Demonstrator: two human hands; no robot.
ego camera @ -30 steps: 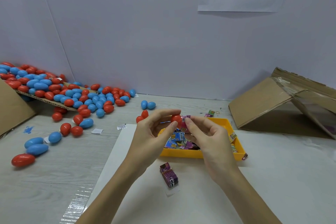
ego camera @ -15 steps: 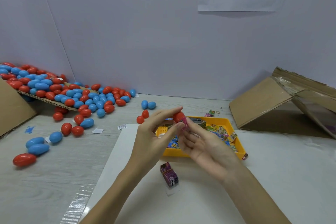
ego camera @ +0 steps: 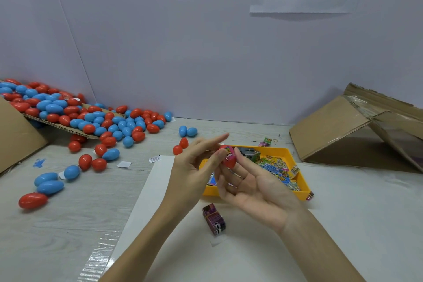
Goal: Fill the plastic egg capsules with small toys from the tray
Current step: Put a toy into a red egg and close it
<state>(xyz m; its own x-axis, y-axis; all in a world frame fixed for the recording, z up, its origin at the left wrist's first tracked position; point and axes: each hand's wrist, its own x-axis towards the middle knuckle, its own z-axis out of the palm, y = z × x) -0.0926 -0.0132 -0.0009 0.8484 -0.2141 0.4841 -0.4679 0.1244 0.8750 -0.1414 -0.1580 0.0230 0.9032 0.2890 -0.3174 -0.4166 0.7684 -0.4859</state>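
Observation:
A red egg capsule half is held above the yellow tray, with a small pink toy packet stuck in its open top. My left hand pinches the red half between thumb and fingers, index finger stretched out. My right hand lies palm up just right of it, fingers touching the capsule and packet from below. The tray holds several colourful toy packets.
A bundled stack of purple packets lies on the white sheet in front of the tray. Heaps of red and blue eggs spill off cardboard at the left. A folded cardboard box stands at the right.
My right hand has turned palm up and dropped slightly below the capsule. The pink packet now sits in the red half. My left index finger has straightened.

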